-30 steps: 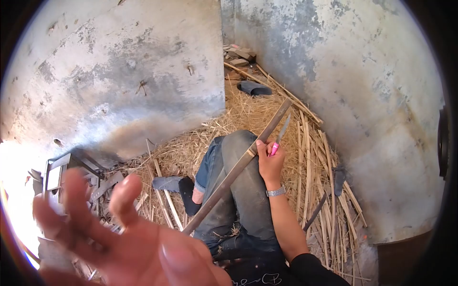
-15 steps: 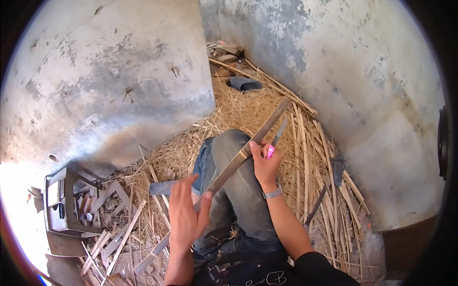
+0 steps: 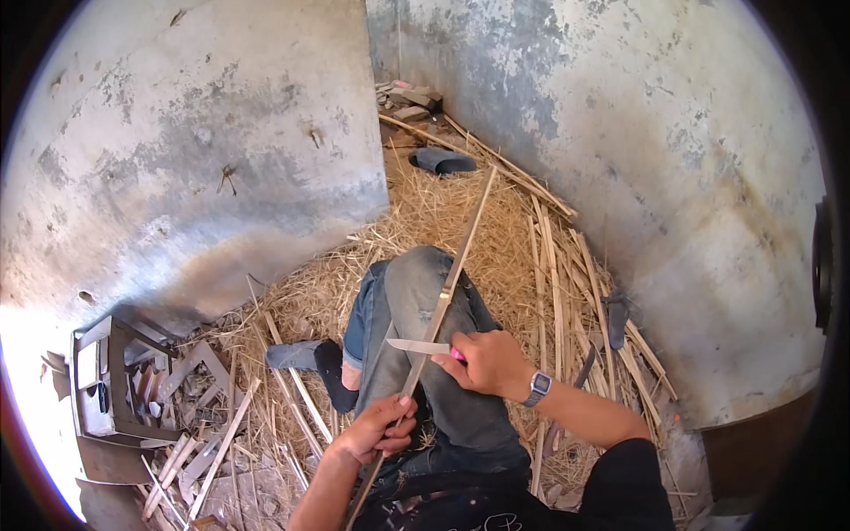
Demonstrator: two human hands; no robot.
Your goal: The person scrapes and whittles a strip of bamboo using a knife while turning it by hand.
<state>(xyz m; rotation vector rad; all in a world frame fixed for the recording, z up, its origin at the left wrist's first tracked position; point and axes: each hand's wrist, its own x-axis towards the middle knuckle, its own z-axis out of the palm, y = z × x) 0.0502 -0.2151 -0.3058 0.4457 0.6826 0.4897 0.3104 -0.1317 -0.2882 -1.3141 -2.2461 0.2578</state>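
A long split bamboo strip (image 3: pixel 459 258) runs slantwise across my legs, its far end up over the straw. My left hand (image 3: pixel 381 427) is wrapped round its lower part, near my lap. In my right hand (image 3: pixel 492 361) is a knife (image 3: pixel 420 346) with a pink handle, mostly covered by my fingers. The knife's blade points left and lies across the strip, just above my left hand. Whether the edge cuts into the bamboo I cannot tell.
Straw-like shavings (image 3: pixel 425 208) cover the floor. Long bamboo strips (image 3: pixel 553 292) lie at right, with a dark curved blade (image 3: pixel 582 376) near them. A wooden frame (image 3: pixel 111 380) with scraps stands at left. A grey slipper (image 3: pixel 443 160) lies ahead, before the plastered walls (image 3: pixel 637 133).
My left hand has gone from open fingers to a grip lower on the bamboo strip. My right hand has left the strip and swung the knife down across it. The strip now shows its narrow edge.
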